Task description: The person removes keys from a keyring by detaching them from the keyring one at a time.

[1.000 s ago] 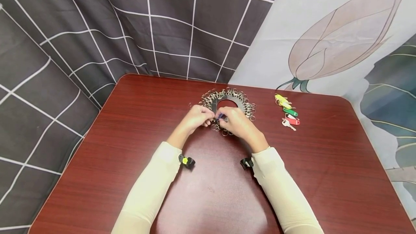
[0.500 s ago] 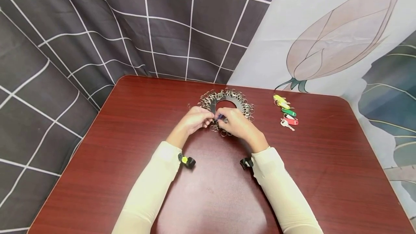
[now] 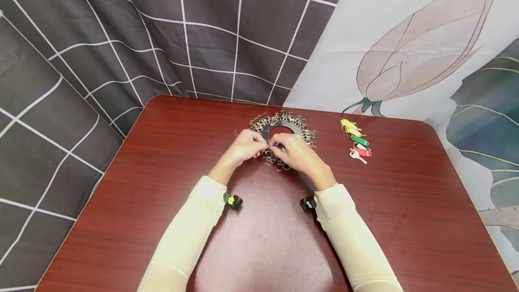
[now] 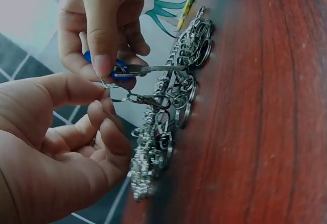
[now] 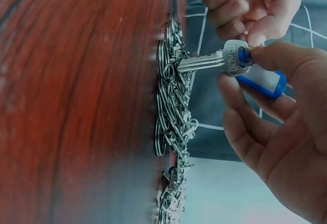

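At the near side of a grey ring-shaped plate (image 3: 302, 130) edged with metal clasps and split rings, both hands meet fingertip to fingertip. My left hand (image 3: 244, 148) pinches a split ring (image 4: 119, 100), from which a swivel clasp (image 4: 148, 100) runs toward the bunch. Between thumb and fingers, my right hand (image 3: 299, 154) holds a blue key tag (image 5: 278, 85) with a white label. A silver key (image 5: 209, 62) hangs by the tag's hole, its blade pointing toward the clasps. The contact point between the two rings is partly covered by fingertips.
To the right on the red-brown table (image 3: 405, 202) lie tagged keys: yellow tags (image 3: 350, 127), a green tag (image 3: 360, 141) and a red tag (image 3: 362, 152) with a silver key (image 3: 358, 156). A dark checked curtain (image 3: 211, 35) hangs behind the table.
My left fingertips have shifted slightly in against the right fingertips. Otherwise the hands stay in place, and the keys on the right lie unmoved.
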{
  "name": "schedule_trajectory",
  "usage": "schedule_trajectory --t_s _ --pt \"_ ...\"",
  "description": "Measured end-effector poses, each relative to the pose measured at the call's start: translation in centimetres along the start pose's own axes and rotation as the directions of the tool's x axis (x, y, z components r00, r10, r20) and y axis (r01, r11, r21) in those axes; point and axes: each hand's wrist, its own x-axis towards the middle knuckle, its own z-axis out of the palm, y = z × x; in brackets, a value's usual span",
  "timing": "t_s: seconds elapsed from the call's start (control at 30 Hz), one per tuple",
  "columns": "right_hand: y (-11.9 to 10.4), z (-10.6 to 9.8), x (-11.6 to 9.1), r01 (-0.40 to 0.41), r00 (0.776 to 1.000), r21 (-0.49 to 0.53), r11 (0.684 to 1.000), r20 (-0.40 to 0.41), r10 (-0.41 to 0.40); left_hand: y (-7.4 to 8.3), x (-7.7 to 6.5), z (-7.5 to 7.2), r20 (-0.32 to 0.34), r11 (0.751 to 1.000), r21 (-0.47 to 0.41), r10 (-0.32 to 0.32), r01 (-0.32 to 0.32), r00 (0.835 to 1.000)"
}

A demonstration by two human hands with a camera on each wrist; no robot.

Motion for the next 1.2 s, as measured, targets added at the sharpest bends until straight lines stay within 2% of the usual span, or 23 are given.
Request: schedule_trajectory --t_s 0.1,0.2,0.27,0.43,0.57,0.73,0.93,1.07,1.2 --pt "0.0 0.1 0.1 0.019 1.000 -0.026 0.999 -0.020 -0.019 0.8 -0.4 0.0 -0.037 0.980 0.192 0.070 -0.061 0.997" --pt "0.0 0.2 0.2 0.029 0.999 -0.043 0.999 -0.033 -0.031 1.7 -0.9 0.1 -0.062 0.919 0.379 0.139 -0.105 0.988" --pt "0.0 0.3 0.2 0.029 0.999 -0.044 0.999 -0.042 -0.031 2.1 -1.2 0.2 -0.070 0.894 0.432 0.162 -0.116 0.984" --pt "0.0 0.3 0.2 0.031 0.998 -0.034 0.999 -0.062 -0.033 2.3 -1.4 0.2 -0.077 0.878 0.458 0.198 -0.141 0.977" --pt "0.1 0.2 0.3 0.012 0.996 -0.038 0.999 -0.091 -0.016 2.0 -1.5 0.4 -0.056 0.861 0.476 0.235 -0.181 0.970" --pt "0.3 0.0 0.2 -0.031 0.995 0.006 0.999 -0.093 0.032 1.5 -1.5 0.5 -0.048 0.834 0.494 0.306 -0.244 0.951" --pt "0.3 0.1 0.3 -0.077 0.994 0.062 0.995 -0.073 0.081 0.9 -1.7 0.5 -0.059 0.803 0.526 0.364 -0.281 0.930" --pt "0.3 0.2 0.2 -0.092 0.994 0.081 0.992 -0.058 0.096 0.7 -1.8 0.4 -0.062 0.802 0.540 0.339 -0.254 0.939" --pt "0.4 0.4 0.1 -0.097 0.994 0.076 0.992 -0.047 0.101 0.8 -1.8 0.4 -0.069 0.832 0.520 0.268 -0.195 0.961"
